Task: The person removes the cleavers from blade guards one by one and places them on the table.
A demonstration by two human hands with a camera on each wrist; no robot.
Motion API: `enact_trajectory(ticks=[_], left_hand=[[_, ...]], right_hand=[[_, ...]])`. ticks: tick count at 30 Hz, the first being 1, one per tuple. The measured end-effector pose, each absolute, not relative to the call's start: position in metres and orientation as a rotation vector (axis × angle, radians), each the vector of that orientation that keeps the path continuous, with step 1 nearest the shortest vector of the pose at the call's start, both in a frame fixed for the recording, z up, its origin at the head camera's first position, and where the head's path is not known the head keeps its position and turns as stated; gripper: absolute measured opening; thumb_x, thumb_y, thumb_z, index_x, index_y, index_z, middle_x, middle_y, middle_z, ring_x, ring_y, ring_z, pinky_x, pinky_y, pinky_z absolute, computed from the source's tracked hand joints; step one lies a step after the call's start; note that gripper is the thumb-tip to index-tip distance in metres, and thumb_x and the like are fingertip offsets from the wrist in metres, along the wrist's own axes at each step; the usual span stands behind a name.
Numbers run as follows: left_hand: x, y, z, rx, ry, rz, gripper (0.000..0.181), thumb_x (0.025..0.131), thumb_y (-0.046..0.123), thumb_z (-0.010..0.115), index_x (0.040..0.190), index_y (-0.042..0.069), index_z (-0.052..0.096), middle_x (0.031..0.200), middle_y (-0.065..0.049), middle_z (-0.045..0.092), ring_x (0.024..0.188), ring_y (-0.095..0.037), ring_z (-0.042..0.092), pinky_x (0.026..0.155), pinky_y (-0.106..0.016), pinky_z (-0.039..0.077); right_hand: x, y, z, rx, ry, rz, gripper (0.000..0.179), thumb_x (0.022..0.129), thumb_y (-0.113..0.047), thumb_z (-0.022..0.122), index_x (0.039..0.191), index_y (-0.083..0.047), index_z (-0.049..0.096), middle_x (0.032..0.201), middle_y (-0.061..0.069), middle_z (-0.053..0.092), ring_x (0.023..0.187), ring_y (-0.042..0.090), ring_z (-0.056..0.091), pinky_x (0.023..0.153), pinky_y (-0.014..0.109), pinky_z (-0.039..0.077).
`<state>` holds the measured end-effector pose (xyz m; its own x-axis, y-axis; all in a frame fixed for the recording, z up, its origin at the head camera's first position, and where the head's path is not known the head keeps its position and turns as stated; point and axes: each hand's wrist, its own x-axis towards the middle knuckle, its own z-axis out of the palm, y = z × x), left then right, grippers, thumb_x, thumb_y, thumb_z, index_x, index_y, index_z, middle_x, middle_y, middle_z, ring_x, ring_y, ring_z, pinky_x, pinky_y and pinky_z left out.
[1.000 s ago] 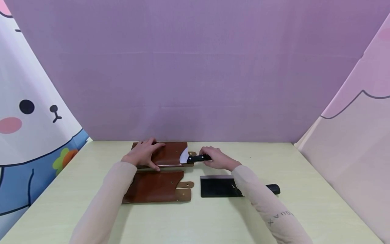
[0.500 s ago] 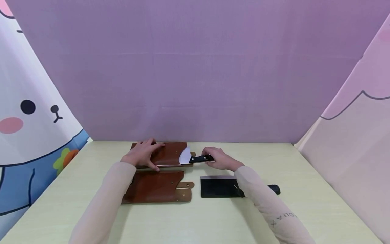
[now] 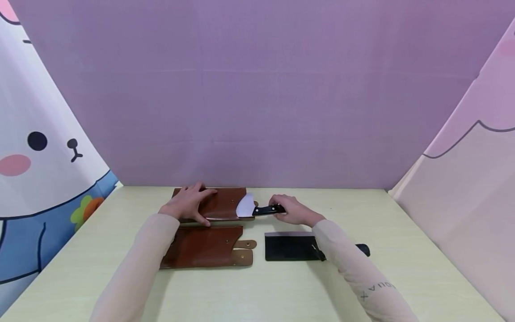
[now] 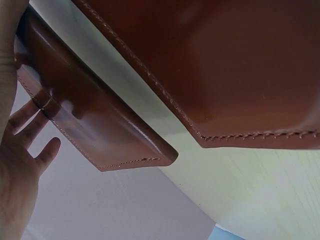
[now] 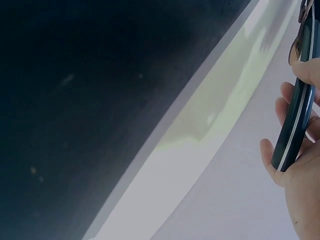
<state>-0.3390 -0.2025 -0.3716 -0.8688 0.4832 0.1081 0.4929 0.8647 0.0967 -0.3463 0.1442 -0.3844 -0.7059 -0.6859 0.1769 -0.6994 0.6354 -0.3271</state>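
Note:
My left hand (image 3: pixel 187 203) lies spread across a brown leather knife sheath (image 3: pixel 225 201) at the table's far edge, thumb over its near side. Fingers (image 4: pixel 46 154) reach the stitched far edge in the left wrist view. A kitchen knife (image 3: pixel 245 207) points left into this sheath; the rear of its bright blade shows and the rest is hidden. My right hand (image 3: pixel 293 211) grips the black riveted handle (image 5: pixel 295 120) near its end, with fingers curled round it. In the right wrist view the handle shows between thumb and fingers.
Nearer me lies a second brown sheath (image 3: pixel 205 246) with two tan strap ends pointing right. To its right is a cleaver (image 3: pixel 287 248) with a black blade and pale edge, its handle partly under my right sleeve. A purple cloth wall (image 3: pixel 257 112) stands behind the table.
The knife and my right hand have moved a little to the right, and more of the blade shows outside the sheath. My left hand has stayed in place.

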Motion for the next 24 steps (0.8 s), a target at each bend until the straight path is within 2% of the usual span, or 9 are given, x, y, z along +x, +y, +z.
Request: enact_trajectory(ticks=[24], left_hand=[[-0.341, -0.204, -0.375, -0.794, -2.934, -0.190, 0.100, 0.053, 0.060, 0.078, 0.137, 0.020, 0.042, 0.121, -0.014, 0.044, 0.110, -0.031, 0.044, 0.097, -0.057, 0.030]], right_hand=[[-0.346, 0.155, -0.385, 1.218, -2.752, 0.581, 0.022, 0.080, -0.006, 0.063, 0.101, -0.009, 0.057, 0.092, 0.003, 0.061, 0.082, 0.015, 0.054, 0.077, 0.034, 0.041]])
